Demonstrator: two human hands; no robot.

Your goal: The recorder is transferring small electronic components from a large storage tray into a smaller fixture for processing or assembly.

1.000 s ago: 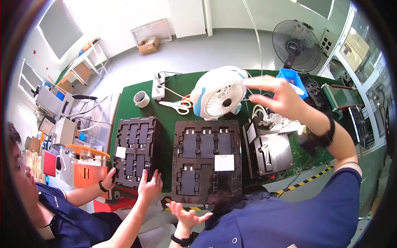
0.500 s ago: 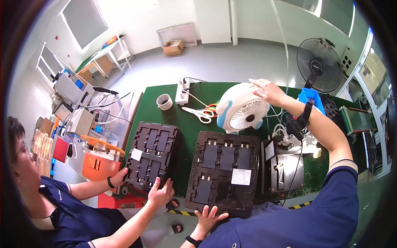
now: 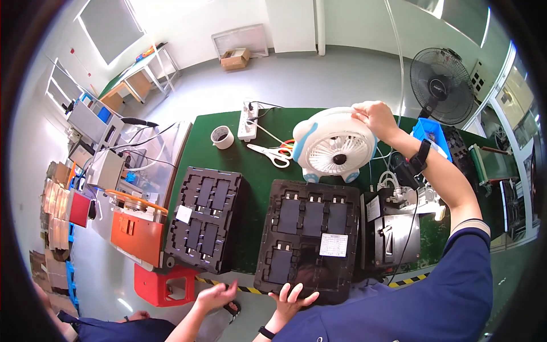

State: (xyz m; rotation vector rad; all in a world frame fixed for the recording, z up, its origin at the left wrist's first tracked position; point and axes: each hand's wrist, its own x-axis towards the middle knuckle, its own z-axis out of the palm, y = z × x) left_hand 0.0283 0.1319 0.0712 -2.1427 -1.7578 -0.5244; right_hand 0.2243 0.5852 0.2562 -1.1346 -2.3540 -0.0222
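My right hand (image 3: 373, 117) reaches up the right side and curls over the top rim of a white desk fan (image 3: 333, 149) with blue feet, standing on the green table (image 3: 208, 157). At the bottom, my left hand (image 3: 290, 299) has its fingers spread and touches the near edge of a black moulded tray (image 3: 307, 268) holding dark flat parts and a white label. A second black tray (image 3: 176, 239) lies to its left. A co-worker's hand (image 3: 215, 296) hovers open just below that tray's near corner.
Orange-handled scissors (image 3: 273, 154), a tape roll (image 3: 221, 137) and a power strip (image 3: 249, 121) lie behind the trays. A metal box device (image 3: 393, 233) stands right of the central tray. A blue bin (image 3: 430, 134) and a black pedestal fan (image 3: 444, 85) are far right. An orange box (image 3: 137, 236) and a red stool (image 3: 165, 285) sit left.
My right hand has settled from beside the fan onto its top rim. The co-worker's hands have come off the left tray. My view has shifted so the table sits more centred.
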